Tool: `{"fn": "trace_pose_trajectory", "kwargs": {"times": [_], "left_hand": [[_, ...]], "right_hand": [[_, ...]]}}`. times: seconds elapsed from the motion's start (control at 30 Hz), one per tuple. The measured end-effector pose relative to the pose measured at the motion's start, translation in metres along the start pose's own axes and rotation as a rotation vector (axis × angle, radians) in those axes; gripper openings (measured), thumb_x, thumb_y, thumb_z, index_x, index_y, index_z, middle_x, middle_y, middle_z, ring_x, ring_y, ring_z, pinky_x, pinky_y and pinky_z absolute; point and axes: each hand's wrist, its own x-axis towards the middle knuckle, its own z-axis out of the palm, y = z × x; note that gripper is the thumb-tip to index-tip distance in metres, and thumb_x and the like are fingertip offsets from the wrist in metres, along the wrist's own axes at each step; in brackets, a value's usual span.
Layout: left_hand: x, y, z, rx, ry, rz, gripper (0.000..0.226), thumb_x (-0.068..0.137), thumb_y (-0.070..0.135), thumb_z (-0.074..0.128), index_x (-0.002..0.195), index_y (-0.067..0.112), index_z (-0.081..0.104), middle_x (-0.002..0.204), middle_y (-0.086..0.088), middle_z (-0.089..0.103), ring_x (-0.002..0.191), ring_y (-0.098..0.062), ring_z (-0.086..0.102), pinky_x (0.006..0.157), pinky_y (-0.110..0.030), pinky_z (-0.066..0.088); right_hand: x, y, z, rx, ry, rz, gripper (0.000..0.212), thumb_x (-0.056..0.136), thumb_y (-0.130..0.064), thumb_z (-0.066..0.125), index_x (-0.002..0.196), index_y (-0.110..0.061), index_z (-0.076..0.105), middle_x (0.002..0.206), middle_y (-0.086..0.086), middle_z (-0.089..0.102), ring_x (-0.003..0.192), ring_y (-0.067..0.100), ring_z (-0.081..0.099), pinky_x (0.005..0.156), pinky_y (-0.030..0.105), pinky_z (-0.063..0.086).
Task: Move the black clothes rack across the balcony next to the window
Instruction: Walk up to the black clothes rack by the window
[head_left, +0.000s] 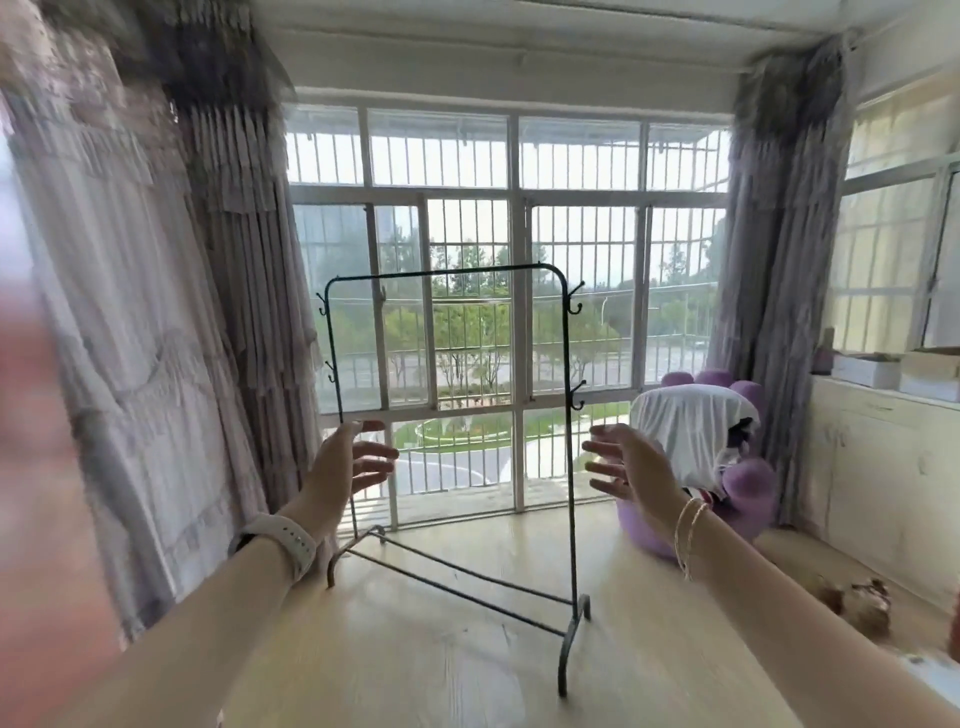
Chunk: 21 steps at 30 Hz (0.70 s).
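Fingers (374, 460) of both hands are spread open, nothing gripped: the left hand (345, 467) is held at the left upright of the black clothes rack (569, 415), the right hand (631, 467) just beside the right upright, seemingly to grasp or release. The rack stands empty on the wooden floor (415, 649), near the barred window (514, 260).

Backlit window (506, 291) glare, blurred edges

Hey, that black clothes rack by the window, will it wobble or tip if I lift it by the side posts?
The black clothes rack is thin bare tubing, so probably light. It looks tall and narrow, so it may sway. Its curved feet suggest dragging could catch the floor.
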Motion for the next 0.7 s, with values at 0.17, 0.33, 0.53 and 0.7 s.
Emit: {"fn": "trace_pose_trajectory", "kwargs": {"times": [0.17, 0.33, 0.53, 0.7], "left_hand": [[0.149, -0.002, 0.023, 0.029, 0.052, 0.043, 0.035, 0.101, 0.027, 0.030, 0.105, 0.011, 0.061, 0.076, -0.012, 0.070, 0.068, -0.026, 0.063, 0.071, -0.036, 0.051], [0.278, 0.010, 0.030, 0.051, 0.090, 0.077, 0.035, 0.101, 0.025, 0.029, 0.106, 0.010, 0.059, 0.072, -0.010, 0.069, 0.067, -0.025, 0.062, 0.070, -0.035, 0.051], [0.410, -0.022, 0.019, 0.045, 0.093, 0.081, 0.034, 0.100, 0.023, 0.031, 0.107, 0.009, 0.061, 0.073, -0.011, 0.069, 0.069, -0.027, 0.061, 0.075, -0.038, 0.051], [0.539, -0.074, -0.024, 0.131, 0.100, 0.066, 0.039, 0.101, 0.027, 0.029, 0.119, 0.004, 0.056, 0.084, -0.016, 0.065, 0.073, -0.027, 0.059, 0.073, -0.036, 0.050]], "right_hand": [[0.168, -0.012, 0.019, 0.028, -0.056, -0.018, 0.021, 0.096, -0.019, 0.045, 0.096, -0.011, 0.065, 0.119, 0.020, 0.064, 0.090, 0.031, 0.061, 0.072, 0.038, 0.052], [0.306, -0.020, 0.082, 0.037, -0.150, -0.050, 0.026, 0.095, -0.019, 0.045, 0.106, -0.004, 0.063, 0.121, 0.022, 0.064, 0.093, 0.033, 0.062, 0.073, 0.037, 0.052], [0.437, 0.016, 0.164, 0.023, -0.226, -0.018, 0.034, 0.095, -0.017, 0.044, 0.117, 0.003, 0.060, 0.121, 0.024, 0.064, 0.094, 0.034, 0.061, 0.083, 0.042, 0.052], [0.558, 0.062, 0.244, 0.003, -0.290, -0.010, 0.028, 0.097, -0.021, 0.043, 0.103, -0.005, 0.065, 0.119, 0.022, 0.066, 0.088, 0.033, 0.063, 0.075, 0.037, 0.054]]}}
